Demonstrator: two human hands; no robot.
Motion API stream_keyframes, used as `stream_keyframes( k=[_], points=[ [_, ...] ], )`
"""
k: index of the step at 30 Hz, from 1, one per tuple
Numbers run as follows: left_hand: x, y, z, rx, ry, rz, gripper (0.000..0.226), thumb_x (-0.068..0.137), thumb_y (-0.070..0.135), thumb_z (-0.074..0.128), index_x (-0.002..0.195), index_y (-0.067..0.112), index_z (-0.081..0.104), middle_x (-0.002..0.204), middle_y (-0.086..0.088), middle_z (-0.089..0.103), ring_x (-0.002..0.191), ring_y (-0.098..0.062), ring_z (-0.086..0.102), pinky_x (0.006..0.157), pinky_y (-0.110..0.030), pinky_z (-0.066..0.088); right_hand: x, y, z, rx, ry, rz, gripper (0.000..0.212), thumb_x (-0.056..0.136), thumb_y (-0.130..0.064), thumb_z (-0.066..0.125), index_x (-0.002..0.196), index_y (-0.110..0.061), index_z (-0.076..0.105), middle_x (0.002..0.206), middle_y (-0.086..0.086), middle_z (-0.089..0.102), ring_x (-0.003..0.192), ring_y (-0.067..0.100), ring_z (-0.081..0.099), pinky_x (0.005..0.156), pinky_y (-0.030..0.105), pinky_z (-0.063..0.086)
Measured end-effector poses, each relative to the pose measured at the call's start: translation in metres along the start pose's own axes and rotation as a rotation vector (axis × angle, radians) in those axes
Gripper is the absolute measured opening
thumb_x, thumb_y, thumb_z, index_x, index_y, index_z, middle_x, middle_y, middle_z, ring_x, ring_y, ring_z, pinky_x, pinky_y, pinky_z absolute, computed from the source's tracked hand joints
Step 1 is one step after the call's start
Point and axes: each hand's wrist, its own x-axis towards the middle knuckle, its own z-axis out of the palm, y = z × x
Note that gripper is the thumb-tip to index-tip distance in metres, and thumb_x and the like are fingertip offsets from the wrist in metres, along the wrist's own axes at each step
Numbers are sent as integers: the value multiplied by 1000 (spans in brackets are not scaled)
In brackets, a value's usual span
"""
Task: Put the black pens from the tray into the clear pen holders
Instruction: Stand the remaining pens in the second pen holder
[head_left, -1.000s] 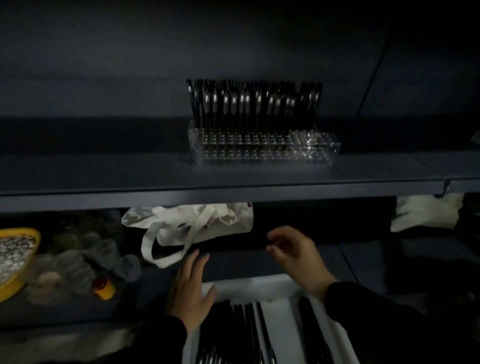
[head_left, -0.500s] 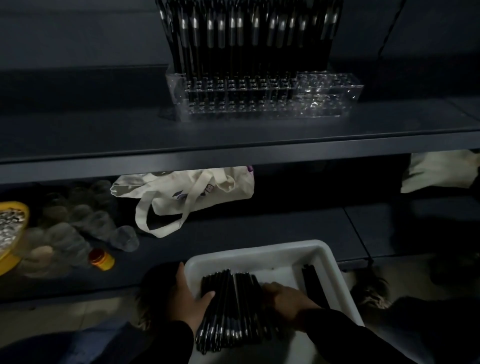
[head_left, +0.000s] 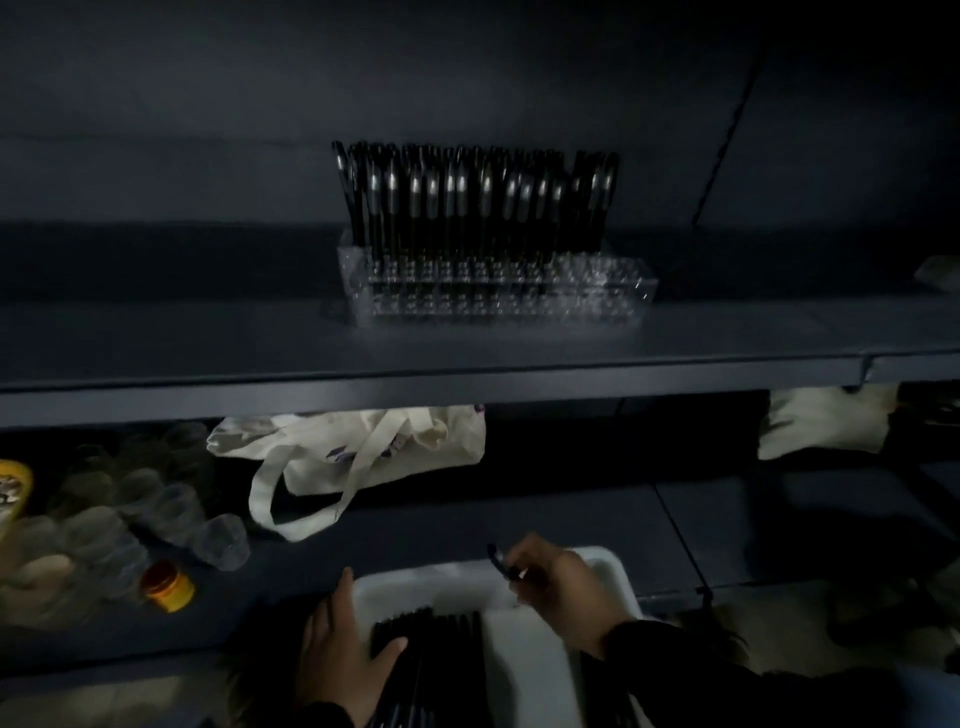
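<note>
Pinching a black pen in curled fingers, the right hand hovers over the white tray. The left hand lies with straight fingers on the tray's left rim, thumb touching the pens inside. More pens stand upright in the clear holder on the shelf above.

Pens stand in holder on shelf, above tray

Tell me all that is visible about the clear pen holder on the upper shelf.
The clear pen holder is a long, transparent, plastic-looking rack with rows of small round slots. It stands level on the dark upper shelf. Black pens with silvery bands stand upright in it, filling most of it; the slots at its right end look empty. No hand touches it.
</note>
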Motion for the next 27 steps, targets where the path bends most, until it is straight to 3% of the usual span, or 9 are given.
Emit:
stream_keyframes(
  k=[2,4,9,13,16,19,23,27],
  points=[
    [-2,18,-11,-11,51,55,102,77,45,72,150,27,3,156,0,17,143,-18,18,113,-28,21,-1,-21,-27,129,20,-1,30,91,6,46,80,-17,61,70,-1,56,62,9,52,57,17,41],
    [-2,36,-23,-27,104,118,98,75,37,76,149,27,12,155,-3,21,142,-20,21,113,-29,23,0,-50,-54,271,64,-24,24,92,5,48,90,-17,58,73,-5,58,61,3,56,58,16,44],
    [1,75,-61,-190,298,227,85,68,21,84,140,18,40,145,-11,40,133,-31,37,107,-43,36,7,-99,-120,365,241,-183,26,94,3,48,90,-20,58,71,-10,67,58,3,56,58,18,46],
    [10,112,-100,-278,464,374,70,70,11,82,132,9,49,134,-14,48,125,-31,44,102,-42,38,19,-134,-176,423,383,-266,8,93,-1,52,87,-3,57,67,0,60,56,10,56,56,21,48],
    [20,142,-132,-308,461,447,67,81,22,74,139,18,40,142,-4,37,129,-23,38,108,-38,35,28,-156,-214,448,467,-292,12,94,-10,56,90,1,54,68,3,55,58,8,55,62,24,47],
    [38,172,-161,-358,395,447,71,84,31,70,143,25,32,147,3,29,131,-20,36,111,-41,33,39,-169,-243,435,533,-286,18,94,-17,57,82,-5,50,72,11,58,63,11,58,59,20,46],
    [74,191,-180,-410,269,422,78,79,30,75,143,24,31,147,-1,29,130,-22,38,110,-41,35,66,-172,-262,431,628,-227,19,95,-17,55,81,-13,43,91,23,59,72,19,59,56,17,47],
    [100,190,-176,-417,236,430,71,76,23,78,137,20,42,140,-6,38,123,-24,46,102,-39,41,88,-171,-267,368,679,-193,7,97,-15,51,91,-16,47,90,5,61,82,20,62,60,15,48]
  ],
)
